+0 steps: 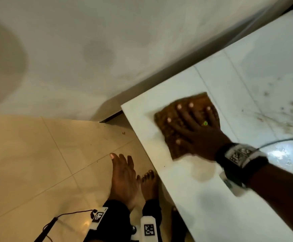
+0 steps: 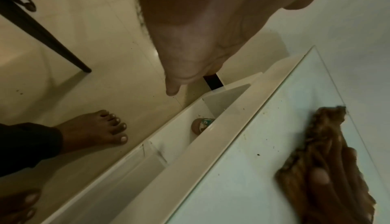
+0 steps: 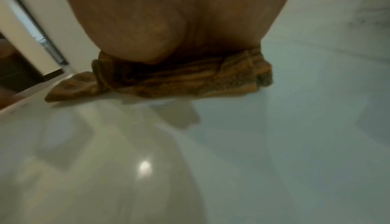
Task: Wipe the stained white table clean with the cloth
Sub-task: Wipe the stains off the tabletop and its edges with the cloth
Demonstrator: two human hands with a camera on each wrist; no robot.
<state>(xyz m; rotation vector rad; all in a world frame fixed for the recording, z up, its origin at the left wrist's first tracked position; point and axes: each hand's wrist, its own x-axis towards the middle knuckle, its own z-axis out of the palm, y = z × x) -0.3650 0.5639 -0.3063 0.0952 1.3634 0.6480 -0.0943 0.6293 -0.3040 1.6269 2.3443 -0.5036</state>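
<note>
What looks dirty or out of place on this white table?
Brown specks and smears dirty the table at its far right, beyond the brown cloth that the right hand presses flat near the corner. That patch looks not yet wiped. Below the edge, a small jar lies in an open compartment.

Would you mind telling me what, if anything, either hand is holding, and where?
Nothing is gripped: the right hand presses flat on the middle of the brown woven cloth; the left hand hangs free.

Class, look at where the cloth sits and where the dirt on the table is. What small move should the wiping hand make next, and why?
Probably slide the cloth to the right, toward the specks. The right hand presses it flat near the table's left corner, where the surface looks clean, while the dirt lies further right, untouched.
</note>
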